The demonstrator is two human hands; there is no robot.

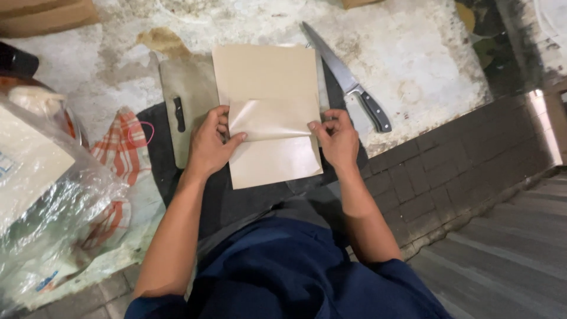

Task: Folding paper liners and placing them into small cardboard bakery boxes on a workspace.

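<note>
L hand (209, 145) grip pinches paper (266, 112) L edge at fold | R hand (338, 139) grip pinches R edge | paper betw. both hands, flat on desk (413, 65) over board (186, 100) | knife (348, 80) just R, apart | plastic bag (53, 195) far L

My arms are bare from the upper arm down, with short dark blue sleeves bunched just above the elbows. My left hand (208, 143) and right hand (337, 139) carry no rings, watch or gloves. Dark blue cloth covers my lap.
</note>
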